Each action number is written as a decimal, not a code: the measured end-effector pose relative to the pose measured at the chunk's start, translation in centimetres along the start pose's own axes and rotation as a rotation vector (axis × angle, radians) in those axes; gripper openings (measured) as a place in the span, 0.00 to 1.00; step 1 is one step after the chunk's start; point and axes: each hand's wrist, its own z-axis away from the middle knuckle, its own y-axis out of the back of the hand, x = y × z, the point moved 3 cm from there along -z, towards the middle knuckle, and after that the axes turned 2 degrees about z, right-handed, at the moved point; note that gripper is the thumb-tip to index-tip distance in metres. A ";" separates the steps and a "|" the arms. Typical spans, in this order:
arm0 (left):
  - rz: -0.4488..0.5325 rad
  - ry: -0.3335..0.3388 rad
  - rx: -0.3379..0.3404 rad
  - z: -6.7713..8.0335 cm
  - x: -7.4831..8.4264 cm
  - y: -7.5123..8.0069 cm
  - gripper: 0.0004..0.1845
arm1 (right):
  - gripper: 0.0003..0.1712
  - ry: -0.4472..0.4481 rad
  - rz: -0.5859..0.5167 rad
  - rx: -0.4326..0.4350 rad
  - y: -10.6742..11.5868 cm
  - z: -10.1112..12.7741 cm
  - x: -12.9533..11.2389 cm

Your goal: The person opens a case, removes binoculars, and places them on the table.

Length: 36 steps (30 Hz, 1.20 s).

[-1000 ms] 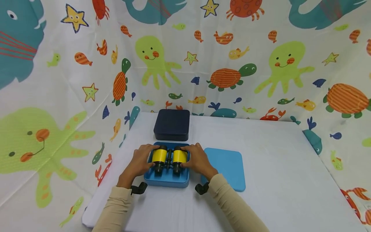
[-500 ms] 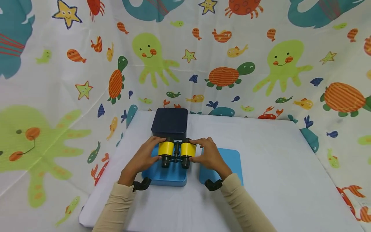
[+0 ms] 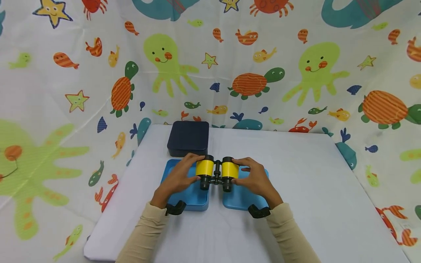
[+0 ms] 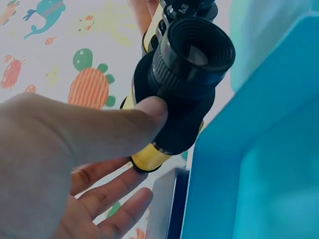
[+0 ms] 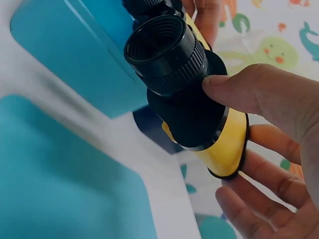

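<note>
Yellow and black toy binoculars (image 3: 217,172) hang in the air above the gap between an open blue tray (image 3: 184,195) and a flat blue lid (image 3: 241,199). My left hand (image 3: 179,179) grips the left barrel (image 4: 174,99), thumb on its black eyepiece end. My right hand (image 3: 254,179) grips the right barrel (image 5: 194,99) the same way, with the fingers under the yellow band. The eyepieces point toward me.
A dark navy box (image 3: 188,138) stands closed just behind the tray. The white table (image 3: 312,190) stretches bare to the right. A sea-animal curtain (image 3: 250,73) walls in the back and both sides.
Both hands lifted the binoculars out of the blue tray and carried them to the right, over the gap between tray and lid. The head view has shifted left and down.
</note>
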 end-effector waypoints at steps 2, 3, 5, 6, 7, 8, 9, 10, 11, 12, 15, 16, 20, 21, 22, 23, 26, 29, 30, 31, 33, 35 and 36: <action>0.007 -0.008 -0.005 -0.4 0.2 -0.7 0.39 | 0.41 -0.004 0.007 0.004 0.6 0.4 0.4; 0.010 -0.014 -0.008 -0.6 0.3 -1.0 0.39 | 0.41 -0.011 0.011 0.006 0.9 0.6 0.6; 0.019 -0.022 -0.015 -1.1 0.6 -1.7 0.39 | 0.41 -0.022 0.020 0.013 1.5 0.9 1.0; 0.028 -0.027 -0.019 -1.3 0.7 -2.0 0.39 | 0.41 -0.024 0.024 0.017 1.8 1.1 1.3; 0.035 -0.030 -0.020 -1.5 0.9 -2.3 0.39 | 0.41 -0.024 0.032 0.020 2.0 1.3 1.5; 0.044 -0.032 -0.022 -1.7 1.1 -2.7 0.39 | 0.41 -0.029 0.034 0.023 2.3 1.5 1.7; 0.050 -0.038 -0.023 -1.8 1.3 -3.0 0.39 | 0.41 -0.027 0.037 0.025 2.6 1.7 2.0; 0.053 -0.043 -0.024 -2.0 1.5 -3.4 0.39 | 0.41 -0.025 0.040 0.027 2.9 1.9 2.2; 0.057 -0.050 -0.024 -2.2 1.7 -3.7 0.39 | 0.41 -0.024 0.047 0.030 3.2 2.1 2.5; 0.057 -0.059 -0.024 -2.4 1.8 -4.1 0.39 | 0.42 -0.024 0.049 0.033 3.5 2.3 2.7; 0.066 -0.092 -0.024 -2.9 2.4 -5.2 0.40 | 0.42 -0.030 0.062 0.041 4.5 2.9 3.3; 0.070 -0.101 -0.024 -3.1 2.6 -5.5 0.40 | 0.42 -0.033 0.072 0.045 4.8 3.1 3.6; 0.067 -0.107 -0.040 -3.7 3.3 -7.0 0.40 | 0.42 -0.044 0.084 0.051 5.7 4.1 4.7; 0.067 -0.108 -0.045 -3.8 3.5 -7.4 0.39 | 0.42 -0.047 0.086 0.051 5.9 4.3 5.0; 0.064 -0.108 -0.052 -3.9 3.7 -7.7 0.39 | 0.42 -0.050 0.087 0.053 6.1 4.6 5.3; 0.062 -0.106 -0.060 -4.0 3.9 -8.0 0.39 | 0.42 -0.051 0.086 0.054 6.3 4.8 5.5; 0.059 -0.108 -0.082 -4.4 4.3 -9.0 0.39 | 0.42 -0.062 0.085 0.055 6.9 5.6 6.2; 0.050 -0.115 -0.098 -4.9 4.6 -10.1 0.39 | 0.42 -0.070 0.081 0.054 7.4 6.2 6.9; 0.047 -0.117 -0.102 -5.0 4.7 -10.4 0.39 | 0.43 -0.076 0.080 0.055 7.7 6.4 7.2; 0.045 -0.121 -0.104 -5.2 4.9 -10.8 0.39 | 0.43 -0.078 0.080 0.053 7.9 6.6 7.4; 0.038 -0.132 -0.107 -5.5 5.2 -11.5 0.39 | 0.43 -0.086 0.078 0.056 8.5 7.1 7.9; 0.034 -0.140 -0.108 -5.8 5.8 -12.1 0.39 | 0.43 -0.099 0.087 0.058 9.1 7.5 8.2; 0.031 -0.144 -0.110 -5.9 6.0 -12.4 0.39 | 0.43 -0.105 0.089 0.057 9.4 7.8 8.4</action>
